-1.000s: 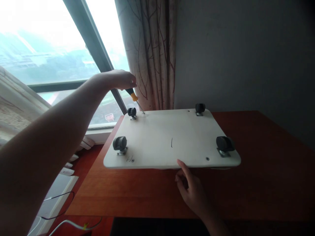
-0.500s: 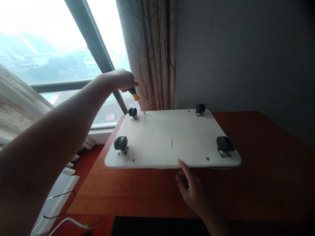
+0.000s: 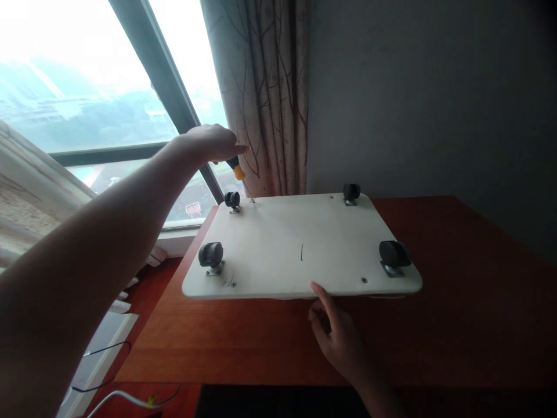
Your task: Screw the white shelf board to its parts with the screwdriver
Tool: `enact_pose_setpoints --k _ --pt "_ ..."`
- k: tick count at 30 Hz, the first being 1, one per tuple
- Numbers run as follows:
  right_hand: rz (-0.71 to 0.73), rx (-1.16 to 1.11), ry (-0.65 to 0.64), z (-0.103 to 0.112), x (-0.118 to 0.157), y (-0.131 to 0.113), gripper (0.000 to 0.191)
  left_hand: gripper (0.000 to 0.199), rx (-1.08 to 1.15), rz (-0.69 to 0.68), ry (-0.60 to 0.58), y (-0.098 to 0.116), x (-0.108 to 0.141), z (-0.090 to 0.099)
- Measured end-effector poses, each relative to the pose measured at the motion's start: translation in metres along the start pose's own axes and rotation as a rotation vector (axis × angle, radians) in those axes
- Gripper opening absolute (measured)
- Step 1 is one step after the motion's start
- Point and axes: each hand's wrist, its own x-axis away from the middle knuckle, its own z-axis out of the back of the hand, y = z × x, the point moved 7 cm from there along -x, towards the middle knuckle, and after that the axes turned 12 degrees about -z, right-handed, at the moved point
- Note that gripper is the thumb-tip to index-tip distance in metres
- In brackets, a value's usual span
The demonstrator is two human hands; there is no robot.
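My left hand [image 3: 217,143] reaches far out, wrapped around the black and yellow handle of a screwdriver [image 3: 239,172]. The screwdriver leans, and its shaft meets a screw spot at the far left of a white board [image 3: 278,232]. Four-cornered and rounded, the board bears black casters on metal plates: one caster [image 3: 232,200] beside the screwdriver tip, another [image 3: 211,255] at the near left, others on the right side. At the near edge, my right hand [image 3: 337,334] holds nothing; its index fingertip touches the board while the other fingers curl loosely.
The board lies on a reddish-brown wooden table [image 3: 195,337]. A window [image 3: 108,104] and a patterned curtain [image 3: 270,98] stand behind on the left, a grey wall [image 3: 413,104] behind on the right. Cables [image 3: 126,396] run low at the left.
The view has shifted slightly, so the board sits a little further left. My left hand has turned slightly on the screwdriver; my right fingertip stays at the board's near edge.
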Motion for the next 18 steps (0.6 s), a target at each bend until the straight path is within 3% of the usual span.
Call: enact_pose_setpoints --k 3,6,12,15,18 --pt "-0.005 -0.012 -0.008 0.0000 0.0003 0.0000 0.058 0.068 -0.102 0.078 -0.079 -0.0053 0.0020 -0.0004" --pt "-0.023 -0.021 -0.021 -0.0007 0.0004 0.0003 0.058 0.058 -0.027 -0.050 -0.054 -0.0018 0.0018 0.0012" --pt "-0.033 -0.021 -0.033 -0.0013 0.0005 0.0015 0.059 0.094 0.088 -0.252 0.063 -0.0007 0.0054 0.0038" --pt "-0.023 -0.016 -0.036 -0.0015 0.0003 0.0016 0.061 0.095 0.088 -0.210 0.077 -0.0008 0.0084 0.0031" --pt "-0.010 -0.014 -0.024 -0.0009 0.0002 0.0004 0.060 0.079 -0.007 -0.036 0.020 -0.0065 0.0104 0.0000"
